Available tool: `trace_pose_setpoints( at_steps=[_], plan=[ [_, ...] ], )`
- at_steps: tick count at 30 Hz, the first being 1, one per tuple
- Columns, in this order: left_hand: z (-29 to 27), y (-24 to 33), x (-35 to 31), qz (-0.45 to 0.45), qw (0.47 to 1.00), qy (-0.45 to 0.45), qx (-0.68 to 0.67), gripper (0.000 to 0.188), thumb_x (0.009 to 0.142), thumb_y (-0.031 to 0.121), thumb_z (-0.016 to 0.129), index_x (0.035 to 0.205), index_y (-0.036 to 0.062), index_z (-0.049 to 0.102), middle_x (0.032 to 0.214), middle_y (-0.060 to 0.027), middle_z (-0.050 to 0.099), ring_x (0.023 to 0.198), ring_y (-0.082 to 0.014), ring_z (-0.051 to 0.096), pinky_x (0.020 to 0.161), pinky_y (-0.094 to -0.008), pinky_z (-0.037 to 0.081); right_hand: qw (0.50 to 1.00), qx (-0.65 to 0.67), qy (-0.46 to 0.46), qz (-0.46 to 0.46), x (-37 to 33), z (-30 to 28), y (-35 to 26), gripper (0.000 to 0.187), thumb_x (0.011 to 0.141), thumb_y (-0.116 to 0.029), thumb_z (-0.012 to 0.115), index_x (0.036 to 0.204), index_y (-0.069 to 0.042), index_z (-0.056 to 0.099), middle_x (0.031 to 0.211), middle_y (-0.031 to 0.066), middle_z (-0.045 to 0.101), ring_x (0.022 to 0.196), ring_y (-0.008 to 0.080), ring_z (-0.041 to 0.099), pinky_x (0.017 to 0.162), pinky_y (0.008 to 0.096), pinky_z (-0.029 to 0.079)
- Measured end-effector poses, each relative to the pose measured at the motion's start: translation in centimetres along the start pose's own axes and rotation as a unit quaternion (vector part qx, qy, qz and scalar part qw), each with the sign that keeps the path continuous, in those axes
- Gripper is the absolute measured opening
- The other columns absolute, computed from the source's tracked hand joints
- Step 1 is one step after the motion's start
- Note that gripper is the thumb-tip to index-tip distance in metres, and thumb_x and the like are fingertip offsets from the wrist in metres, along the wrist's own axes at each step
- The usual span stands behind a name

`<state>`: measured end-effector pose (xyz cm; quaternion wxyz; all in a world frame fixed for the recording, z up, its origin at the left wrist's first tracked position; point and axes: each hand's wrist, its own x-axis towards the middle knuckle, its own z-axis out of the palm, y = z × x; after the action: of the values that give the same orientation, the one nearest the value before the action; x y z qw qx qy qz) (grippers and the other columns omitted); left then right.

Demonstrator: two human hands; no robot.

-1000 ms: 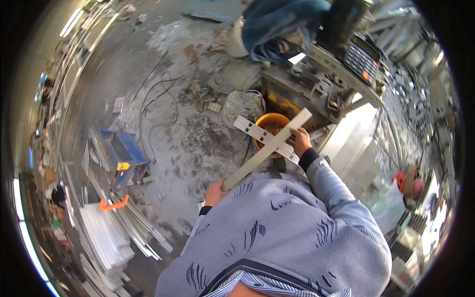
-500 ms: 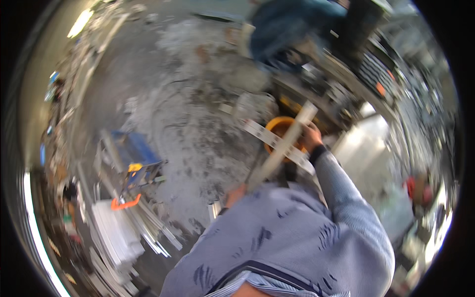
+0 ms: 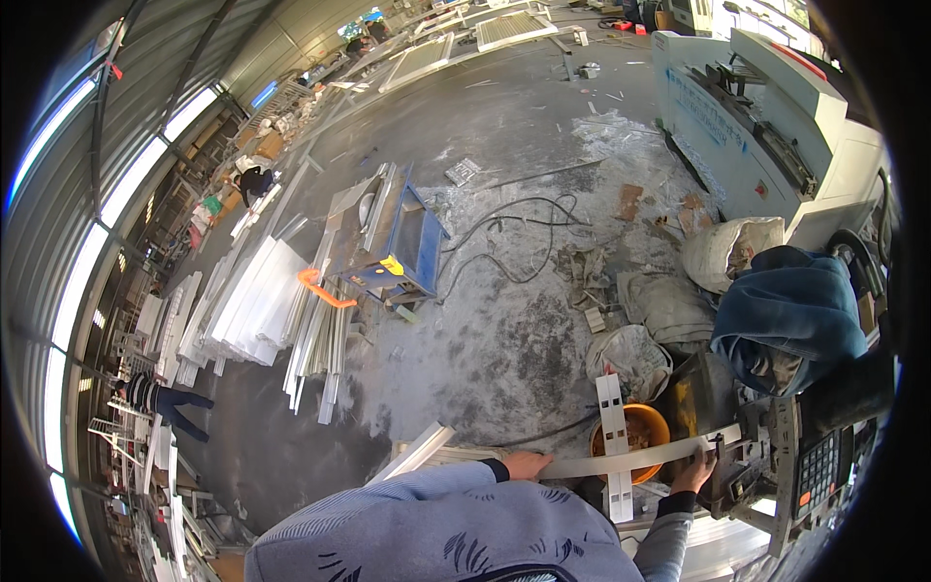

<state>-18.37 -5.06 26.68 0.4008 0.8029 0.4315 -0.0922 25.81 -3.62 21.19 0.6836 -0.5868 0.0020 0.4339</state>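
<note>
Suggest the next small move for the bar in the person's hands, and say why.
Probably ease the bar further toward the bench with the right hand, the left hand steadying the other end: both hands hold it, and its right end is at the bench's side, though contact is unclear.

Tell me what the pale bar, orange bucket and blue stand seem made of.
Pale bar: perhaps coated metal, possibly plastic; smooth, even, low-gloss face.
Orange bucket: likely plastic; uniform colour, rounded rim.
Blue stand: probably painted metal; thin flat panels, dull finish.
</note>
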Motion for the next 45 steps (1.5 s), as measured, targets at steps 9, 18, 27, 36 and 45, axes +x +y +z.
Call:
trace_pose_setpoints(
  at_steps=[9,18,27,36,45],
  plan=[
    [2.5,-0.1,-0.6,-0.023,0.999,-0.017,-0.025,0.054,0.094,0.037,0.062,0.133,0.0041,0.045,0.102,-0.0235,0.069,0.093,-0.0452,0.067,0.075,-0.0543,0.052,0.983,-0.108,-0.093,-0.114,-3.5,1.5,0.4,0.055,0.095,0.001,0.055,0.148,-0.003,0.042,0.132,0.0164,0.062,0.116,0.0252,0.061,0.103,0.0364,0.047],
    [2.0,1.5,-2.6,-0.019,0.999,0.029,-0.040,0.055,0.096,0.041,0.060,0.136,0.0056,0.046,0.096,-0.0230,0.069,0.088,-0.0437,0.068,0.072,-0.0536,0.053,0.986,-0.110,-0.075,-0.105,-5.3,2.7,-1.7,0.047,0.094,-0.003,0.060,0.141,-0.001,0.053,0.119,0.0134,0.067,0.102,0.0201,0.063,0.092,0.0342,0.051],
    [-0.6,4.2,-4.1,-0.035,0.996,0.047,-0.068,0.062,0.091,0.042,0.067,0.139,0.0068,0.050,0.107,-0.0252,0.069,0.099,-0.0453,0.067,0.082,-0.0516,0.052,0.984,-0.136,-0.074,-0.085,-5.4,2.4,-2.0,0.052,0.095,-0.006,0.062,0.146,0.002,0.050,0.127,0.0147,0.065,0.108,0.0228,0.063,0.098,0.0349,0.049],
    [-0.8,4.5,-4.5,-0.034,0.993,0.050,-0.101,0.063,0.090,0.038,0.070,0.141,0.0043,0.051,0.115,-0.0265,0.067,0.109,-0.0451,0.064,0.091,-0.0506,0.050,0.984,-0.137,-0.033,-0.113,-5.6,3.2,-2.1,0.050,0.090,-0.009,0.063,0.138,0.004,0.058,0.117,0.0133,0.068,0.098,0.0215,0.065,0.089,0.0343,0.053],
    [-0.3,3.5,-4.8,-0.004,0.994,0.084,-0.071,0.066,0.089,0.035,0.071,0.143,0.0048,0.047,0.126,-0.0245,0.063,0.116,-0.0438,0.062,0.098,-0.0499,0.049,0.989,-0.113,-0.004,-0.094,-5.3,3.4,-2.2,0.047,0.090,-0.008,0.064,0.136,0.004,0.060,0.114,0.0102,0.069,0.094,0.0182,0.063,0.084,0.0320,0.052]
  ],
)
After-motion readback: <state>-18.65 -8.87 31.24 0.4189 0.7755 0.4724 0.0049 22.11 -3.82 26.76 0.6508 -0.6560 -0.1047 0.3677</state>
